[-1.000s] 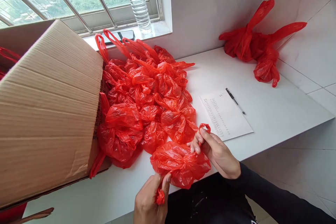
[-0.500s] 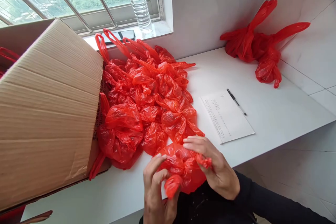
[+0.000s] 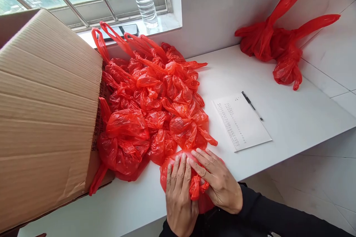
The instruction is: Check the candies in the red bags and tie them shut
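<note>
A knotted red plastic bag (image 3: 164,174) rests at the table's front edge, close to my body. My left hand (image 3: 180,192) lies flat on its left part, fingers straight and side by side. On the right part rests my right hand (image 3: 218,181), also open, its fingers stretched towards the left ones. Between the palms the bag's tied ends (image 3: 195,188) poke up. The hands cover much of the bag, and its contents cannot be made out. Just beyond it is a heap of similar tied red bags (image 3: 151,92).
A large cardboard box (image 3: 47,118) stands at the left. Right of the heap lie a written sheet (image 3: 241,126) and a black pen (image 3: 251,105). More red bags (image 3: 286,53) sit in the far right corner. A water bottle (image 3: 143,0) and a phone (image 3: 122,31) are on the windowsill.
Both hands have come down and inward from around the bag's tied ends and now lie flat on it. The view has shifted slightly.
</note>
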`<state>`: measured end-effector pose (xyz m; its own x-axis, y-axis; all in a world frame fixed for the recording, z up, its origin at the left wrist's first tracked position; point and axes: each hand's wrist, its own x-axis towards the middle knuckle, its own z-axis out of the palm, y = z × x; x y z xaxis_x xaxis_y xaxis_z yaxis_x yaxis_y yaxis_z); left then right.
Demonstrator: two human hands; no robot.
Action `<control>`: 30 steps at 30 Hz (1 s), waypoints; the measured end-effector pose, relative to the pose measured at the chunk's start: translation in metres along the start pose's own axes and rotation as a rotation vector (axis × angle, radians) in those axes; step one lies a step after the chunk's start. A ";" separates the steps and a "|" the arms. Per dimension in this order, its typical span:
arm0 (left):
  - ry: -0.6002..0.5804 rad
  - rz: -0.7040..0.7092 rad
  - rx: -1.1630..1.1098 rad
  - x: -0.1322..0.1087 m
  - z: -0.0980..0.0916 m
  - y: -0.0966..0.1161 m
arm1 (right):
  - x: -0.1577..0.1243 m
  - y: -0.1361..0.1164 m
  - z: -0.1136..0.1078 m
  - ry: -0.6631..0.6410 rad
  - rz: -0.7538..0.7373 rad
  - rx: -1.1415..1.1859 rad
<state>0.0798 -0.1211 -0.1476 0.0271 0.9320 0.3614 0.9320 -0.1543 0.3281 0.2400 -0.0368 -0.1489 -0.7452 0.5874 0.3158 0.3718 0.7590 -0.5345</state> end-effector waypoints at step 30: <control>-0.040 -0.020 -0.028 -0.001 0.016 -0.008 | 0.002 0.008 0.008 -0.027 0.025 0.000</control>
<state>0.0784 -0.1155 -0.1643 0.0239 0.9472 0.3197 0.9220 -0.1445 0.3593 0.2369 -0.0316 -0.1586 -0.7506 0.5981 0.2809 0.3904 0.7444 -0.5418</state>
